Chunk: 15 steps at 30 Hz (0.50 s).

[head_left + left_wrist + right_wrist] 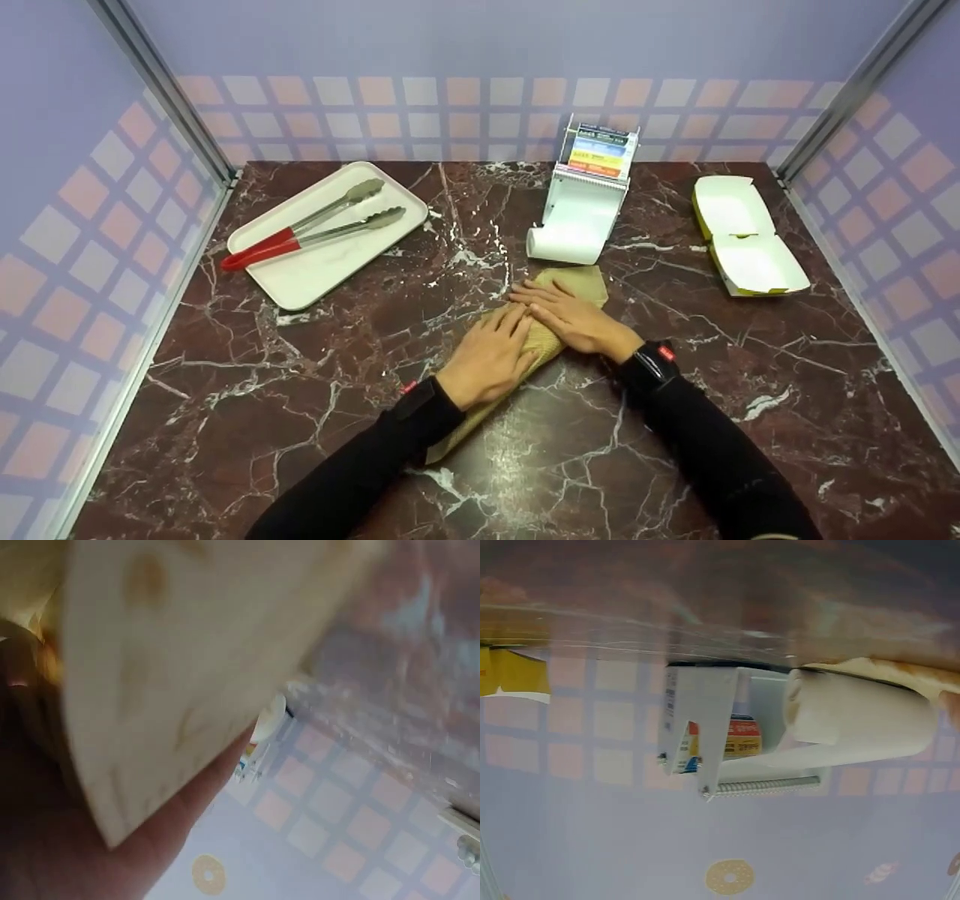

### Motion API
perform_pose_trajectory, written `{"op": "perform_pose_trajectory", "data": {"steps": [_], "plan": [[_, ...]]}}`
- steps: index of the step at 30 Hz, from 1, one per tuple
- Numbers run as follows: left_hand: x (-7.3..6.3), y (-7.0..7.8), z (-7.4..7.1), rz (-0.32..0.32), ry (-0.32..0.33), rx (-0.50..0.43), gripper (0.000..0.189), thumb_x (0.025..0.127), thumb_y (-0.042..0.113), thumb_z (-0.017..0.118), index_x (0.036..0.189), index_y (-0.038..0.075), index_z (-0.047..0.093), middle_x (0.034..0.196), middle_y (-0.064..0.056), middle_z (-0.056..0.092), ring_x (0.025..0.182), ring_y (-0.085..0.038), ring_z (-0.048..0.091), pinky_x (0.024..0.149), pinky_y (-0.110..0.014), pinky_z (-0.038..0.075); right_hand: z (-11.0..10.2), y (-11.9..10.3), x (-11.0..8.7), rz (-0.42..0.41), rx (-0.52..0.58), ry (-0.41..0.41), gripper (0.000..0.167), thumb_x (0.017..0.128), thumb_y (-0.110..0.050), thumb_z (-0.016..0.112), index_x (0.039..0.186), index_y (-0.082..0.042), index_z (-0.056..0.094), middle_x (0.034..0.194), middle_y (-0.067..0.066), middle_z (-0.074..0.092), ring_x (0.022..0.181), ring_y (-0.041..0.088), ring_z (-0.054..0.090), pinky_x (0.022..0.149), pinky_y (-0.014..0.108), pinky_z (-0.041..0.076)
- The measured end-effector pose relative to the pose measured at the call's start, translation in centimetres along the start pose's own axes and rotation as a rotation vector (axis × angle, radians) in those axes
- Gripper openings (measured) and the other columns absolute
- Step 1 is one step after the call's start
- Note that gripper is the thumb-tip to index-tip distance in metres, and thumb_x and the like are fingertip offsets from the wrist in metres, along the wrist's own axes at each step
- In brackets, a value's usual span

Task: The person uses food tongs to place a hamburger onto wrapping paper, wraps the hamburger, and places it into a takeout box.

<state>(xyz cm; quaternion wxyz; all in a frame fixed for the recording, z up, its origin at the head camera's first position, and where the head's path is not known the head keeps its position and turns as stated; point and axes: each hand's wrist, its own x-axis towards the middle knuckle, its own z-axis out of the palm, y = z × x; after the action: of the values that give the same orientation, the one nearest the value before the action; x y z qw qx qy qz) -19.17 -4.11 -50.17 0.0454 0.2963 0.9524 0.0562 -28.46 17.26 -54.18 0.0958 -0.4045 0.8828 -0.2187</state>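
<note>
A brown paper bag or wrapper (586, 282) lies slantwise on the marble-look table, long and narrow, with a textured print. Spread over its middle is my left hand (487, 356), fingers stretched toward the far end. My right hand (571, 313) lies flat across the upper part, its fingertips close to the left fingers. Up close in the left wrist view, a pale paper flap (172, 667) with brown marks covers part of the left hand (165, 840). The right hand is barely seen in the right wrist view. Whatever is inside the paper is hidden.
Just beyond the paper stands a white dispenser (589, 195) with a white roll (566, 246). Red-handled tongs (322, 225) rest on a white tray (300, 281) at the left. An opened yellow-and-white box (757, 262) sits at the right. Walls enclose the table's back and sides.
</note>
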Motion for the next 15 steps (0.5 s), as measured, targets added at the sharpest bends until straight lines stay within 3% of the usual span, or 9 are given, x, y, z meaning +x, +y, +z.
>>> {"op": "perform_pose_trajectory", "data": {"steps": [5,10,15], "plan": [[0.0,0.2,0.2,-0.021,0.011,-0.004,0.068,0.11,0.052,0.031,0.16,0.005,0.031,0.168,-0.02,0.027,0.155,-0.036,0.029,0.125,-0.055,0.029,0.1,0.8,0.0,0.046,-0.053,-0.017,0.052,0.114,-0.036,0.019,0.164,-0.024,0.029,0.171,-0.004,0.022,0.161,0.023,0.013,0.131,0.051,-0.002],[0.1,0.4,0.2,-0.045,-0.015,0.023,0.074,0.108,0.059,0.029,0.16,0.007,0.03,0.169,-0.018,0.025,0.156,-0.032,0.027,0.126,-0.054,0.028,0.2,2.0,-0.3,0.048,-0.208,0.038,0.051,0.114,-0.034,0.024,0.164,-0.027,0.03,0.172,-0.004,0.022,0.161,0.027,0.017,0.131,0.054,0.004],[0.1,0.6,0.3,-0.038,0.009,0.044,0.072,0.108,0.057,0.031,0.16,0.008,0.032,0.168,-0.017,0.027,0.156,-0.031,0.029,0.126,-0.053,0.029,0.2,2.8,-0.5,0.045,-0.269,0.09,0.05,0.113,-0.033,0.03,0.163,-0.028,0.033,0.172,-0.004,0.026,0.159,0.029,0.021,0.13,0.057,0.008]]}}
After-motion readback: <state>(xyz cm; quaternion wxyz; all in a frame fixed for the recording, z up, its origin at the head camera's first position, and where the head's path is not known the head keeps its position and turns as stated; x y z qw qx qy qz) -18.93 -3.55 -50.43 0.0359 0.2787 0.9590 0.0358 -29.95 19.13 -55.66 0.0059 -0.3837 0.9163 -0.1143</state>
